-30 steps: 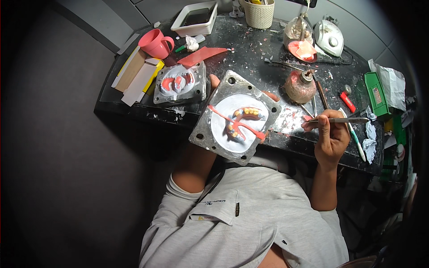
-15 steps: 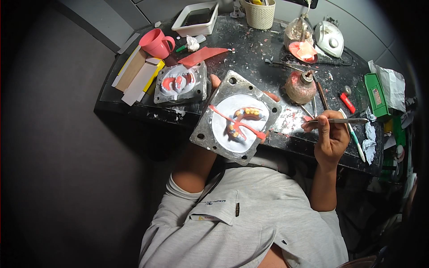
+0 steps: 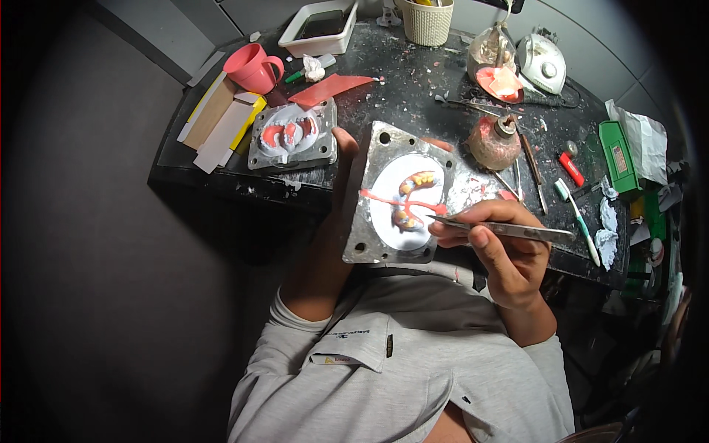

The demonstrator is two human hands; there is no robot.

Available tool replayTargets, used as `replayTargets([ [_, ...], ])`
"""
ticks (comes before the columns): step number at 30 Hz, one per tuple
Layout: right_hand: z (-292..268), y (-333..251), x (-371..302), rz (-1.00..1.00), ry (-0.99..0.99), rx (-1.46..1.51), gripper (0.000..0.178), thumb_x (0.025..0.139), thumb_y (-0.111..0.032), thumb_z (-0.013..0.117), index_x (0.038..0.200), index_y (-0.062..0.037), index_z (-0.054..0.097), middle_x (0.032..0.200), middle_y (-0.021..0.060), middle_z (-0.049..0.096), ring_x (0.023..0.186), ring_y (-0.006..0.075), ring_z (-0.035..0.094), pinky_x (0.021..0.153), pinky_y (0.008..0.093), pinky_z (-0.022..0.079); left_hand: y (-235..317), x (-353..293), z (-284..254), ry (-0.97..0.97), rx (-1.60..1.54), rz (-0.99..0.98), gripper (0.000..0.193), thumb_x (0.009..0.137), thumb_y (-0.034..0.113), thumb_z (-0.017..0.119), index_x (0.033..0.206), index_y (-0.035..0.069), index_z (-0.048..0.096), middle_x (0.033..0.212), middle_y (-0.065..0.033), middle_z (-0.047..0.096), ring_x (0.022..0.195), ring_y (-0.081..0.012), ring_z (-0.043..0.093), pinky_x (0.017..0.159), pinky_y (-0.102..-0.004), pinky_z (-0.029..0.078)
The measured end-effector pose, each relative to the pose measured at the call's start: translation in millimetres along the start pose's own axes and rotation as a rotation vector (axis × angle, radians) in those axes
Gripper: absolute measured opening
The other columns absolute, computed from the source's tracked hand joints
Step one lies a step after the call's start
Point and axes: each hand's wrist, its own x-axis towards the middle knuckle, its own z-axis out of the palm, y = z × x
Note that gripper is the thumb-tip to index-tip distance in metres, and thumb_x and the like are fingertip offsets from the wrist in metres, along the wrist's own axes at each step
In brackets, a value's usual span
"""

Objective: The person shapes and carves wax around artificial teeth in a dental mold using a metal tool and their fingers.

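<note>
My left hand (image 3: 343, 151) is closed round a square metal dental flask half (image 3: 360, 221) from behind, thumb at its left edge. The flask is tilted, its white plaster face (image 3: 382, 221) towards me. Set in the plaster is a curved denture model (image 3: 405, 218) with yellowish teeth, and a red wax strip (image 3: 384, 198) crosses it. My right hand (image 3: 509, 255) pinches a slim metal scalpel (image 3: 543, 234), its pointed tip close to the strip's right end. Whether the tip touches the wax I cannot tell. A second flask half (image 3: 325, 148) with pink-and-white plaster lies on the bench behind.
Across the dark bench (image 3: 399, 81) stand a pink mug (image 3: 251, 68), an opened box (image 3: 214, 125), a white tray (image 3: 292, 44), a red wax sheet (image 3: 332, 90) and a round burner (image 3: 493, 148). On the right lie a toothbrush (image 3: 583, 221), a red lighter (image 3: 572, 170) and a green box (image 3: 620, 159).
My right hand has brought the scalpel leftwards from beside the flask to the wax strip's right end. The flask has turned and tilted in my left hand, showing more of its left side.
</note>
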Motion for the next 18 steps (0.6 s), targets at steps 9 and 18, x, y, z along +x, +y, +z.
replayTargets([
  [9,7.0,7.3,9.6,0.079,-0.037,-0.041,0.015,0.101,-0.002,0.064,0.112,0.0080,0.068,0.107,0.0142,0.073,0.095,0.0158,0.071,0.082,0.0280,0.058,-10.3,-3.0,-9.9,-0.007,0.064,0.109,0.140,0.070,0.103,0.029,0.149,-0.013,0.033,0.132,-0.0303,0.060,0.116,-0.0368,0.066,0.101,-0.0494,0.055],
  [18,8.5,10.8,8.3,0.078,-0.051,-0.175,0.014,0.101,0.000,0.062,0.111,0.0075,0.069,0.105,0.0120,0.073,0.094,0.0127,0.069,0.080,0.0250,0.056,-9.8,-2.5,-9.5,-0.006,0.021,0.094,0.143,0.065,0.105,0.028,0.148,-0.011,0.035,0.131,-0.0295,0.061,0.114,-0.0355,0.066,0.097,-0.0479,0.056],
])
